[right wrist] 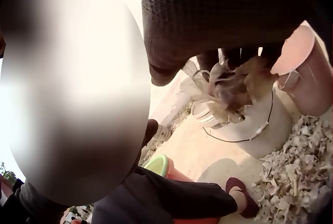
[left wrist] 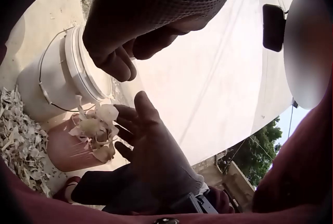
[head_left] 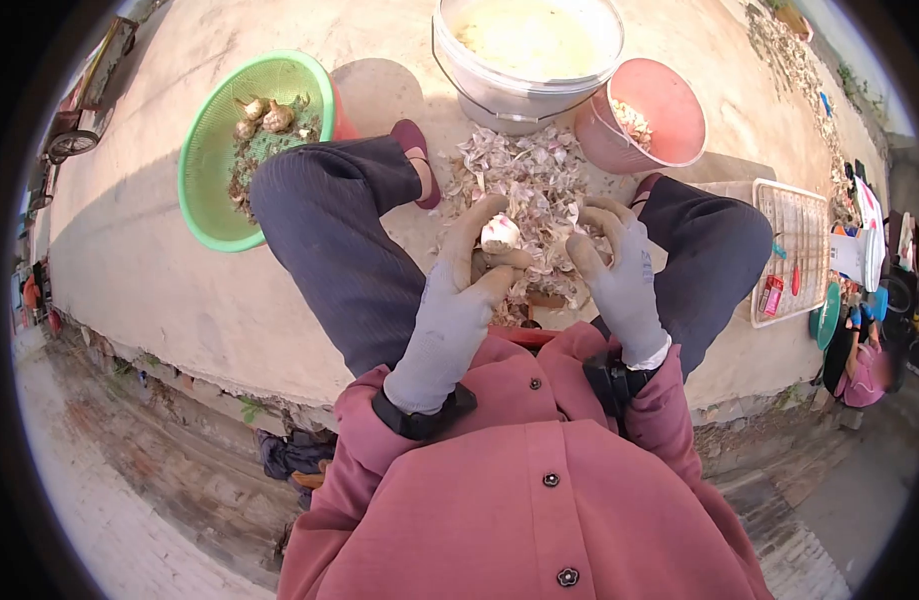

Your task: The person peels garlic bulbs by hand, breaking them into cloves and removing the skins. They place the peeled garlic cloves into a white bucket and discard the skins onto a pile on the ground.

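Between the thumb and fingers of the gloved left hand (head_left: pixel 449 305) is a whitish-pink garlic bulb (head_left: pixel 500 233). Facing it, the gloved right hand (head_left: pixel 619 275) has its fingers spread and slightly bent. In the left wrist view, loose papery skins (left wrist: pixel 96 130) show beyond the fingertips of the right hand (left wrist: pixel 158 151), while the left hand (left wrist: pixel 151 21) is dark at the top and its bulb is hidden. Pale skins (right wrist: pixel 229 91) also appear below the right hand (right wrist: pixel 218 21) in the right wrist view; whether they touch it I cannot tell.
A skin pile (head_left: pixel 519 170) lies between the feet. Beyond are a white bucket (head_left: pixel 519 95) and a pink bucket (head_left: pixel 669 115) with pale pieces inside. A green basket (head_left: pixel 201 190) with several bulbs stands left; a crate (head_left: pixel 789 230) lies right. Another person (head_left: pixel 859 375) is far right.
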Demonstrator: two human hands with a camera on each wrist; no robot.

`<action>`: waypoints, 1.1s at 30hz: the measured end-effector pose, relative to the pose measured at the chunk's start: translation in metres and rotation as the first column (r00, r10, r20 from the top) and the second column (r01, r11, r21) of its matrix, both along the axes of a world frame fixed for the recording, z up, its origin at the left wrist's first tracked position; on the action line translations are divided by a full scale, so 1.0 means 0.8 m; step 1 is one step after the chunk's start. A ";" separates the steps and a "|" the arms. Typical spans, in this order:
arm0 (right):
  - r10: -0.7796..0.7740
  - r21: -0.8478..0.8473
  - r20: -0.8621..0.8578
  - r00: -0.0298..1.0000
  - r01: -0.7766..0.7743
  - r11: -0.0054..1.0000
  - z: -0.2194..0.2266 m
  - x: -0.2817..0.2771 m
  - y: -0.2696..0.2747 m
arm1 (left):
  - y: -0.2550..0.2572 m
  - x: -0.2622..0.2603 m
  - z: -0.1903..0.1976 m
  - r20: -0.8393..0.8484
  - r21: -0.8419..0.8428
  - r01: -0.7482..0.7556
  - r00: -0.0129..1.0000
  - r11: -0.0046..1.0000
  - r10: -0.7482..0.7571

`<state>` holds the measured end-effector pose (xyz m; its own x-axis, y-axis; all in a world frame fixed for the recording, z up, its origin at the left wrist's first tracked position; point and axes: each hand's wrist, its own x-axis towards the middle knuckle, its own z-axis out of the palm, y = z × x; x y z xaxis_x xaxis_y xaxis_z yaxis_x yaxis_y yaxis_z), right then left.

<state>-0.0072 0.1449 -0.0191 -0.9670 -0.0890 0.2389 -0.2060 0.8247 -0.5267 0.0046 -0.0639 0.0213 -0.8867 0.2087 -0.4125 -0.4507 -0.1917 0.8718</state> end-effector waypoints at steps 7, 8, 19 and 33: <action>0.059 -0.448 0.143 0.988 0.012 0.894 0.048 0.009 -0.049 | 0.008 0.008 -0.036 -0.209 -0.074 -0.027 0.978 0.997 0.011; 0.122 -0.391 0.086 0.989 -0.079 0.917 0.050 0.007 -0.052 | 0.008 0.008 -0.040 -0.355 -0.235 -0.015 0.932 0.972 -0.072; 0.171 -0.445 0.166 0.971 -0.081 0.892 0.066 0.008 -0.052 | 0.010 0.013 -0.003 -0.376 -0.479 -0.030 0.910 0.877 -0.175; 0.295 -0.360 0.004 0.956 -0.274 0.892 0.057 0.019 -0.038 | 0.012 0.010 -0.004 0.059 0.230 -0.044 0.998 0.972 0.031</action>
